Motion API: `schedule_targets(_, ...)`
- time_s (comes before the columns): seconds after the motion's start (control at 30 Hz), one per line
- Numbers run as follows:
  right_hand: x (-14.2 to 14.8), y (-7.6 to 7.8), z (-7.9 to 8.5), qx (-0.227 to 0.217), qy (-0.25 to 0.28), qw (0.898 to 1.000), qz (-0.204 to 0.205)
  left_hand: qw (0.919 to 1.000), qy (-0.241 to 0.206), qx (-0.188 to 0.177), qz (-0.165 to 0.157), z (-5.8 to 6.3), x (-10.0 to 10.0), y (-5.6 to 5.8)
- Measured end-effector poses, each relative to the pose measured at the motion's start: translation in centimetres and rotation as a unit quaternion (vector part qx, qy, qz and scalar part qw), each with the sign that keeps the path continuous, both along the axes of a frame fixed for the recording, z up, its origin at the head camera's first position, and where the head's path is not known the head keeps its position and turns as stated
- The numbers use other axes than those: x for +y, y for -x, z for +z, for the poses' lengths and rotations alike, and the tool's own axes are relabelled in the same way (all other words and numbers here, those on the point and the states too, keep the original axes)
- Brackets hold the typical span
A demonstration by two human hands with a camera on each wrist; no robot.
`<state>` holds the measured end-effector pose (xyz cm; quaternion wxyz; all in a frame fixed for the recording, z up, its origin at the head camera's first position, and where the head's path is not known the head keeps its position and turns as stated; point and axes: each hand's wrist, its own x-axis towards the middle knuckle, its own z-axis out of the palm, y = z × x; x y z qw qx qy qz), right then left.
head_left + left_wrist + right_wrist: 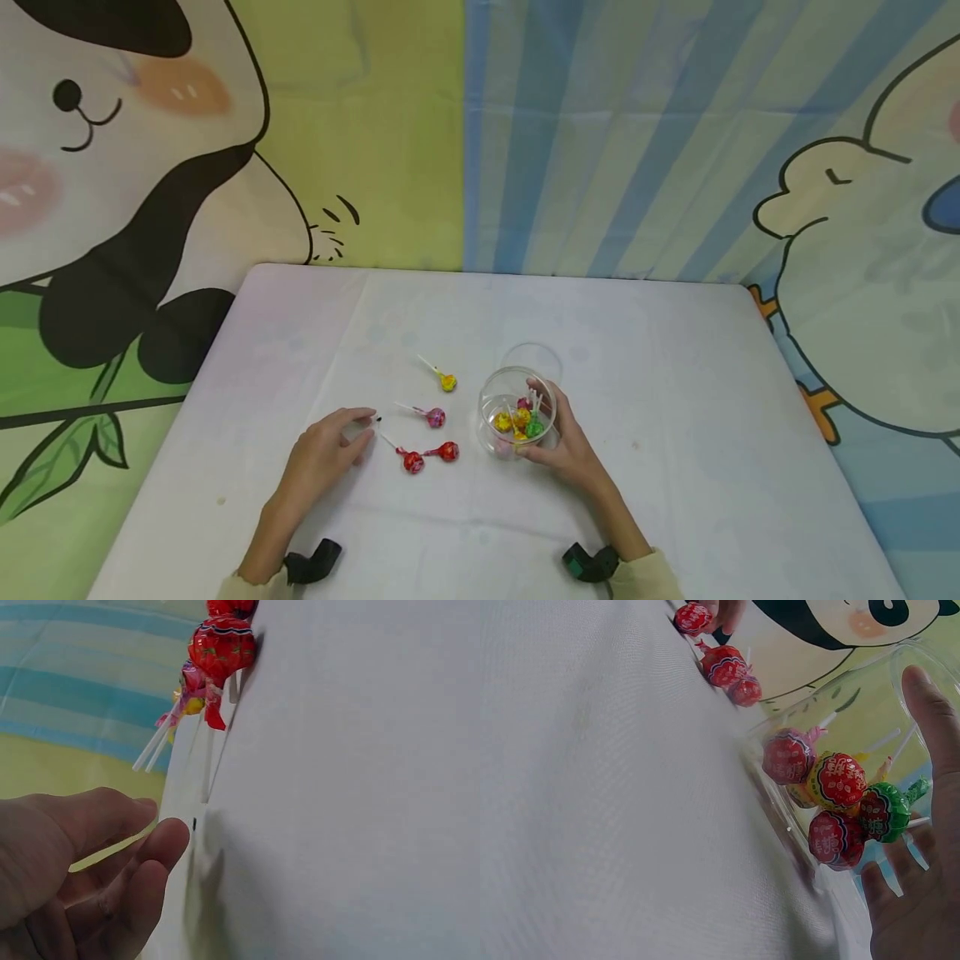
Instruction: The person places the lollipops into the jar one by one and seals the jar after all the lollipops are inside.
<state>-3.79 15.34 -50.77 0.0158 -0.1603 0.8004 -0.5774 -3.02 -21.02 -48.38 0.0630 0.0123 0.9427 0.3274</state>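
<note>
1. Left hand point(322, 450): thumb and fingertips slightly apart, near a red lollipop point(413, 462) on the white table point(720, 417)
2. Right hand point(572, 446): clamped around the clear jar point(487, 396), which contains wrapped lollipops point(522, 418)
3. Second red lollipop point(448, 451), pink-purple lollipop point(436, 417) and yellow lollipop point(447, 382): lying on the table between the hands, left of the jar

A white tablecloth point(697, 433) lies before a colourful cartoon-printed backdrop point(420, 133).

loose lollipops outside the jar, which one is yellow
The yellow lollipop lies highest in the head view; the others are one pink-purple lollipop and two red lollipops.
</note>
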Motion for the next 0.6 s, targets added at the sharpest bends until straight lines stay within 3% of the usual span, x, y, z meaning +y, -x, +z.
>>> schedule_targets(0.27,0.0,0.0,0.0,-0.005,0.004,1.000,0.000,0.9955,-0.077,-0.041,-0.036,0.5,1.5,3.2)
schedule_targets(0.6,0.0,0.1,-0.2,-0.004,0.000,1.000,0.001,0.9913,-0.120,-0.050,-0.020,0.7,2.3,3.9)
